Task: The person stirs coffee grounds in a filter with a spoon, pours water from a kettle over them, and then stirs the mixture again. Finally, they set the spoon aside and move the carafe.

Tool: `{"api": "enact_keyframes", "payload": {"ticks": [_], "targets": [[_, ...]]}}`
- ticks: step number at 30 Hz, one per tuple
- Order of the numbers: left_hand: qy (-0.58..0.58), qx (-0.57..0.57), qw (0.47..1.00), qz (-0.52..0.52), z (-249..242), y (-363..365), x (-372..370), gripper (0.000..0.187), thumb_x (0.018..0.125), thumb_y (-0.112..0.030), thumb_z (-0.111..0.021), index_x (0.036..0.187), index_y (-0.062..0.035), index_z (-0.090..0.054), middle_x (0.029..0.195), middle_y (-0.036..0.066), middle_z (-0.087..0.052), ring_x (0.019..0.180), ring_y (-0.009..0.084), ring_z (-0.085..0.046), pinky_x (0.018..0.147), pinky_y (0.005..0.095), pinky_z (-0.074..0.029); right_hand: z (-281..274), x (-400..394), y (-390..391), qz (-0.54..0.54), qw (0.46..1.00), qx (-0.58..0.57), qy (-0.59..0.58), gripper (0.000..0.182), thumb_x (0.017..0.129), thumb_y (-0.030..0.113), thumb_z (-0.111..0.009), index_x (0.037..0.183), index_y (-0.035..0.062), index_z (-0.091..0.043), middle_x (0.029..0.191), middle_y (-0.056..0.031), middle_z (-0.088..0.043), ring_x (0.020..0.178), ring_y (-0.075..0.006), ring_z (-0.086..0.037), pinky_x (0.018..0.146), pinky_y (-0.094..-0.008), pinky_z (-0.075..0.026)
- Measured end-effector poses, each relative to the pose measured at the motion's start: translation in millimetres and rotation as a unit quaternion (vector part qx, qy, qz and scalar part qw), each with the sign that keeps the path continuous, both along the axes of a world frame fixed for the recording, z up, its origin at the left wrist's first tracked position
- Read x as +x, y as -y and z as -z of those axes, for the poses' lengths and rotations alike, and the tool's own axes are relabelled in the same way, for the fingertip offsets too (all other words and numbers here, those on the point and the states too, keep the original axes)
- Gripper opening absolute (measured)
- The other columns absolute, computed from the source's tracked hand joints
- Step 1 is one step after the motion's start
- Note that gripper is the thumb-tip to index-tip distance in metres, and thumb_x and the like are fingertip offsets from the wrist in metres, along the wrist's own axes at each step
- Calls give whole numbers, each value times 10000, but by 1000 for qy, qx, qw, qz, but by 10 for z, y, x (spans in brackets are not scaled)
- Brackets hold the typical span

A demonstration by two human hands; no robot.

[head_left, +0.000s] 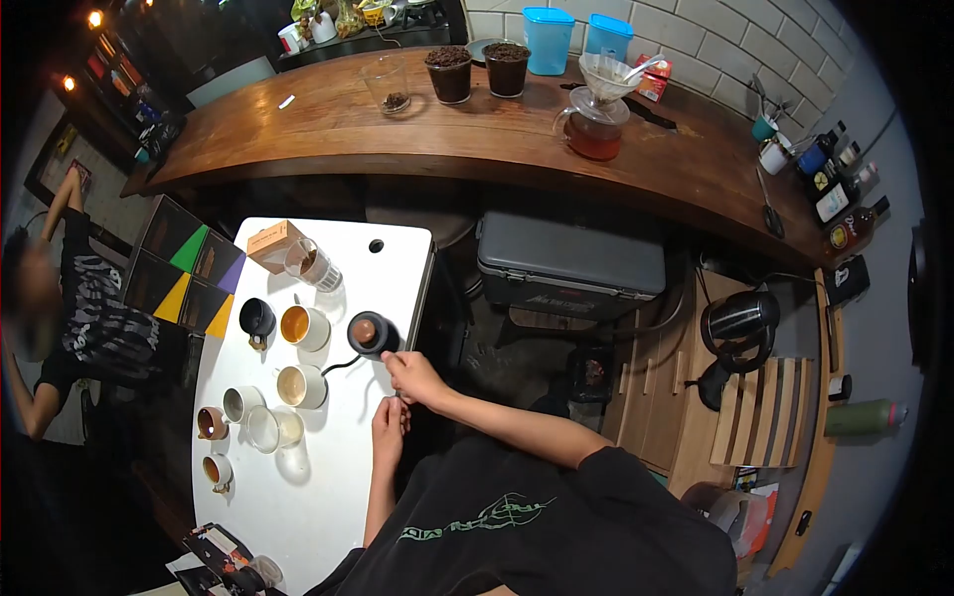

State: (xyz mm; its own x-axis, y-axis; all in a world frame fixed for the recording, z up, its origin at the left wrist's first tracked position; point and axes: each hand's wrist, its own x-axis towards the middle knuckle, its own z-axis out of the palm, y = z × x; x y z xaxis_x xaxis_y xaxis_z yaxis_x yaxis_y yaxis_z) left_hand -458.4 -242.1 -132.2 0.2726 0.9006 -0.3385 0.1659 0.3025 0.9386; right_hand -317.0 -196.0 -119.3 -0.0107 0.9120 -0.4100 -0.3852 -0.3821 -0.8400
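Your right hand (412,375) is curled shut around the handle of the black kettle (373,334), which sits at the right edge of the white desk (328,477), next to the cups. It probably has liquid in it, so I'd guess it's heavy, stiff and tippy; grip the handle, not the thin spout. Left hand (388,429) rests loosely closed just below, holding nothing I can make out. Both forearms reach forward.

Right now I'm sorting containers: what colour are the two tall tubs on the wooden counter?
Blue tubs, clearest in the head view.
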Motion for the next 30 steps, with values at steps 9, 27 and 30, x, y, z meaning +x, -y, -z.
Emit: {"api": "enact_keyframes", "payload": {"ticks": [9, 27, 30], "targets": [[-46, -28, 982, 182, -65, -136, 281, 304, 1034, -308, -551, 904, -35, -577, 749, -10, -538, 646, 59, -475, 606, 226, -408, -614, 1269, 577, 72, 995, -19, -61, 376, 1047, 318, -510, 728, 136, -430, 558, 62, -386, 394, -20, -308, 345, -223, -224], [99, 35, 962, 253, -894, -796, 2684, 281, 1052, -241, -520, 838, -60, -528, 684, -49, -452, 630, 42, -396, 585, 226, -348, -2804, 4277, 1286, 190, 974, 20, 122, 405, 1036, 441, -507, 810, 107, -477, 542, 78, -336, 402, -9, -248, 366, -188, -205], [121, 28, 964, 237, -975, -776, 2993, 276, 1058, -231, -505, 842, -60, -521, 681, -52, -442, 629, 43, -388, 586, 227, -344, -2942, 4627, 1227, 190, 969, 54, 146, 420, 1034, 453, -505, 797, 107, -476, 528, 86, -320, 388, -9, -228, 364, -188, -195]]}}
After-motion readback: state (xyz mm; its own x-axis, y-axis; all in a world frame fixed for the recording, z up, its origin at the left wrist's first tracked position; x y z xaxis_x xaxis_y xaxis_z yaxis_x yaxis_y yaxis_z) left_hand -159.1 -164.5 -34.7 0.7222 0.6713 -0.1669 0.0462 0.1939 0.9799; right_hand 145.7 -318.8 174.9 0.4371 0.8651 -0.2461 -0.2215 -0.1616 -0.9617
